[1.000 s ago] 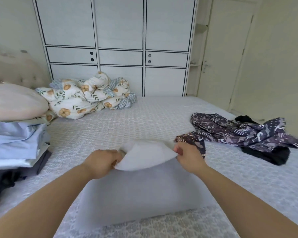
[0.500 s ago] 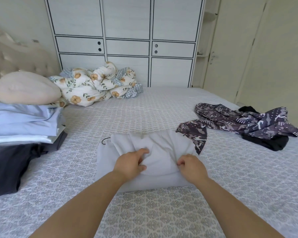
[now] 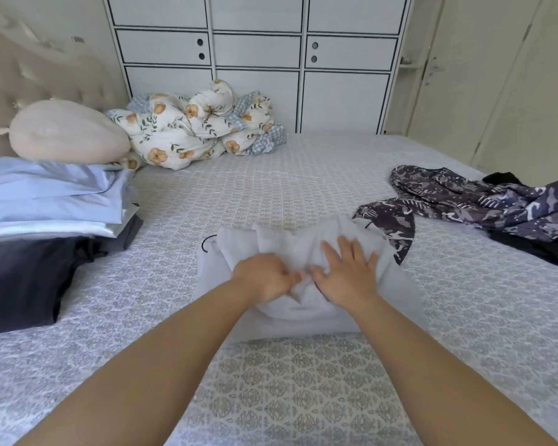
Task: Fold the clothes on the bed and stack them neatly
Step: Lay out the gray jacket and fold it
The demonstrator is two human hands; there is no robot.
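A white garment [image 3: 281,246] lies partly folded in the middle of the bed [image 3: 303,191], with a folded flap on top. My left hand [image 3: 263,278] pinches a fold of the white cloth near its front. My right hand [image 3: 347,273] lies flat with spread fingers, pressing on the flap. A stack of folded clothes [image 3: 45,201], light blue over dark, sits at the left. An unfolded dark patterned garment [image 3: 464,201] sprawls at the right, over a black garment [image 3: 535,249].
A floral duvet [image 3: 194,123] is bundled at the back against the white wardrobe [image 3: 258,59]. A beige pillow [image 3: 68,133] leans on the padded headboard [image 3: 29,78]. A door [image 3: 484,75] stands at the right. Patterned bedspread lies bare in front of me.
The lifted flap has been laid down onto the white garment. My right hand let go and flattened on it, moving away from me. My left hand stays curled at the front fold.
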